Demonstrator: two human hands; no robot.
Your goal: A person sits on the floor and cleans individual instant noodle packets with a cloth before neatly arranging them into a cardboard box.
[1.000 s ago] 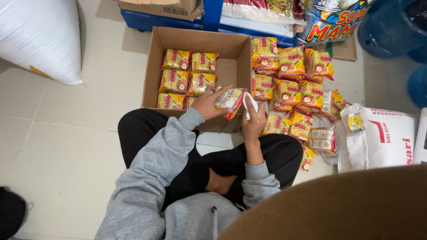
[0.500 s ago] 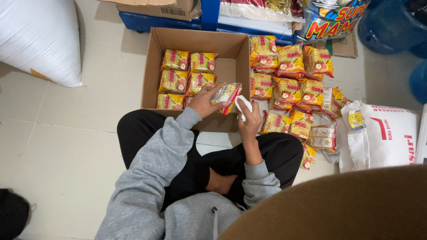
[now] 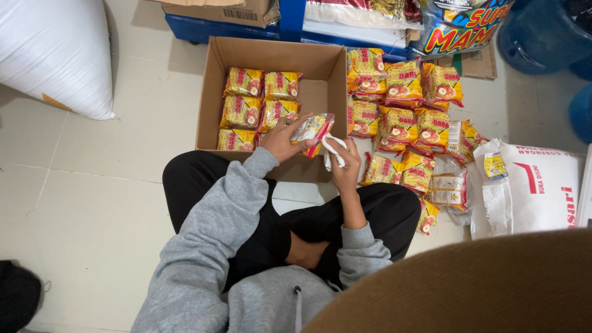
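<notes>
Yellow plastic noodle packet [image 3: 312, 131] gripped by left hand [image 3: 282, 139], white cloth [image 3: 333, 150] clutched in right hand [image 3: 346, 166]; brown cardboard box [image 3: 213, 92] part-filled, many loose packets [image 3: 407, 117] remaining outside.

Yellow-red noodle packets [image 3: 259, 105] fill the cardboard box [image 3: 333, 68]; more packets [image 3: 407, 117] piled right, beside what's probably a white sack [image 3: 542, 185].

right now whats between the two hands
Head view: a yellow noodle packet held in the left hand, and a white cloth in the right hand.
</notes>
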